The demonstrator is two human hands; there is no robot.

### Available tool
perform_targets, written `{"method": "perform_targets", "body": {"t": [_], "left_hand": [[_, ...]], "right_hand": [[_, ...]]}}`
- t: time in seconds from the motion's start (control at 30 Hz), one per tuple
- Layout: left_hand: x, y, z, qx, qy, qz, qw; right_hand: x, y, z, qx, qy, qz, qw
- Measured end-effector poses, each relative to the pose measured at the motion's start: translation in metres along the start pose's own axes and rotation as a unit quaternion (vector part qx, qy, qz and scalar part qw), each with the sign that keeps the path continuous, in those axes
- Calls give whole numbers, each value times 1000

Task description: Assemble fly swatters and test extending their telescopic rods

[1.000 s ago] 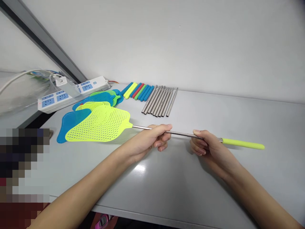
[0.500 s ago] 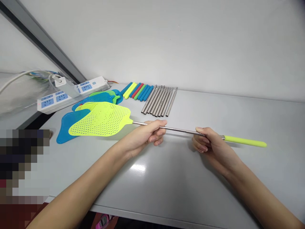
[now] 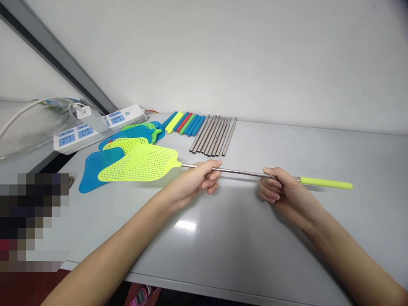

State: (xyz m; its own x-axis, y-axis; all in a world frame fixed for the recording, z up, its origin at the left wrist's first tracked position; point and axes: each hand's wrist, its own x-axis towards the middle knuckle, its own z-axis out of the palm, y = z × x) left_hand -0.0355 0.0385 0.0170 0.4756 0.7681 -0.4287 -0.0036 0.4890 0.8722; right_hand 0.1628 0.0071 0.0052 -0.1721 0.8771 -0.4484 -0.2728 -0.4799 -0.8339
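Both my hands hold a yellow fly swatter [image 3: 237, 171] level above the grey table, its metal rod drawn out long. My left hand [image 3: 204, 176] is closed on the thin rod near the perforated yellow head, which points left. Farther right, my right hand [image 3: 274, 185] grips the rod just short of the yellow handle sleeve [image 3: 327, 182], which sticks out to the right. Behind and under the head lie blue swatter heads [image 3: 102, 165] and another yellow one [image 3: 124, 145]. Beyond my left hand lies a row of metal tubes [image 3: 215, 136].
Several coloured handle sleeves [image 3: 185, 123] lie in a row by the wall. White power strips [image 3: 98, 127] with a plug and cable stand at the back left. A plastic bag [image 3: 28, 123] lies at far left. The table's front edge [image 3: 191, 291] runs below my arms.
The swatter has shifted slightly in view: its head sits a little farther right and the handle end is a bit higher. Both hands keep their hold on the rod.
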Motion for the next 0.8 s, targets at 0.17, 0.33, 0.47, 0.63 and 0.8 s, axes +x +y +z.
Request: {"method": "perform_targets", "body": {"t": [0.17, 0.33, 0.47, 0.63, 0.8], "left_hand": [[-1, -5, 12, -10, -13, 41, 999], [1, -19, 31, -10, -64, 36, 997], [2, -35, 39, -10, -88, 53, 995], [3, -37, 39, -43, -126, 70, 989], [6, -35, 39, -46, -177, 90, 979]], "right_hand": [[-2, 1, 4, 9, -13, -4, 1000], [-6, 14, 21, -19, -46, -17, 999], [-10, 28, 32, -20, -89, -34, 995], [-10, 29, 33, -14, -82, -58, 995], [-6, 28, 26, -52, -79, -85, 992]]}}
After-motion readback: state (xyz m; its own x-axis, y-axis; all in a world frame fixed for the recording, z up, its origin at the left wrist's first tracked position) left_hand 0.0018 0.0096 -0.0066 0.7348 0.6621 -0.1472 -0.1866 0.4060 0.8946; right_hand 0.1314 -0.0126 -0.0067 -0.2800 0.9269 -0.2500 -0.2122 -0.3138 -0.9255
